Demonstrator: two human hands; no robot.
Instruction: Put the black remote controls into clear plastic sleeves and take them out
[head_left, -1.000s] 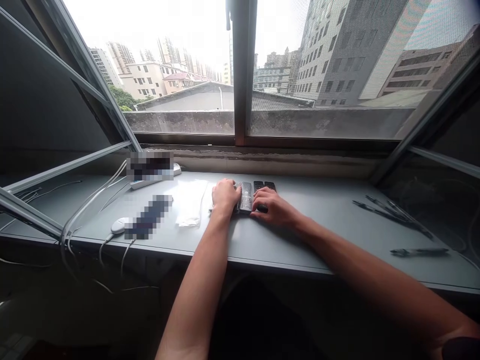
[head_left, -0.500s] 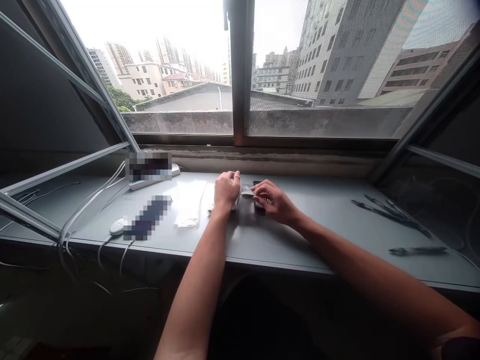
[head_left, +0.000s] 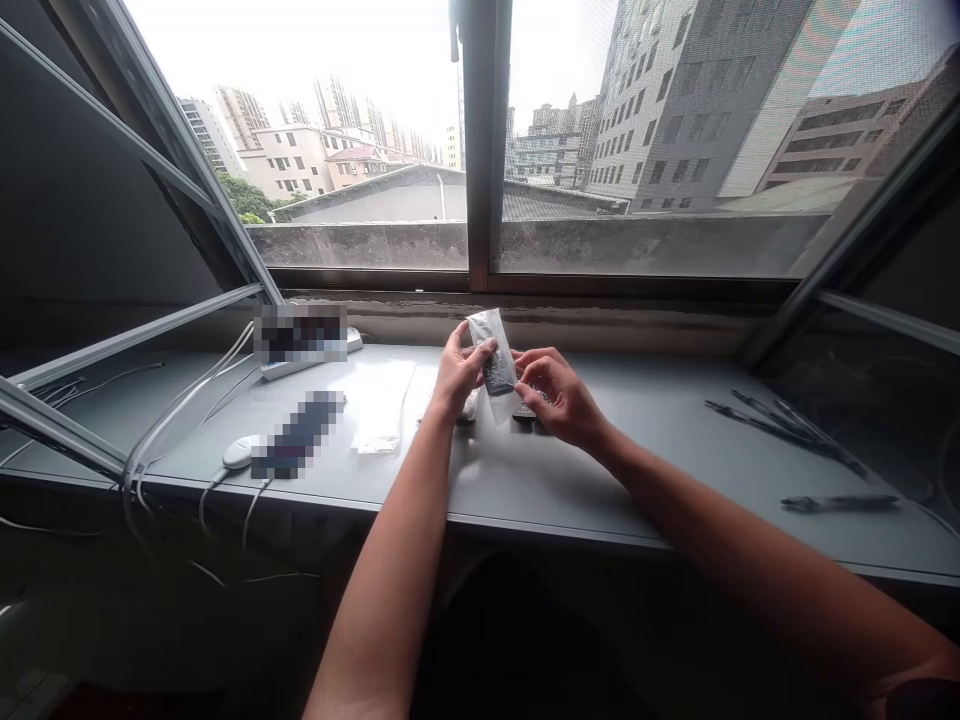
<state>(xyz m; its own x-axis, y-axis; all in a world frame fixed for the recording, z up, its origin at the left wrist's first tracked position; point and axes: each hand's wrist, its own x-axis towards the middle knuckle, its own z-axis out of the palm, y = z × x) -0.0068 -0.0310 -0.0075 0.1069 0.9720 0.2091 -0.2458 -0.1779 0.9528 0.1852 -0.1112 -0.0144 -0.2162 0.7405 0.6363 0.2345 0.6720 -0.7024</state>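
Above the desk, my left hand (head_left: 459,375) grips a clear plastic bag (head_left: 487,325) between thumb and fingers. Inside the bag is a dark, slim object with small light marks (head_left: 496,372), which looks like a small remote control. My right hand (head_left: 556,395) pinches the bag's lower right edge with thumb and forefinger. A similar dark object (head_left: 523,412) lies on the desk, partly covered by my right hand. Close by my left hand sits another bagged item (head_left: 469,408), mostly hidden by the hand.
White, flat plastic bags (head_left: 382,410) lie left of my hands. Farther left are a blurred-out phone-like object (head_left: 296,435), a white round charger (head_left: 238,453) with cables, and a power strip (head_left: 352,340). Several black pens (head_left: 787,430) lie at the right. A window stands behind the desk (head_left: 637,490).
The plastic bag with the dark object has come up off the desk and tilted upright in my left hand. My right hand has moved slightly right and now pinches its edge.
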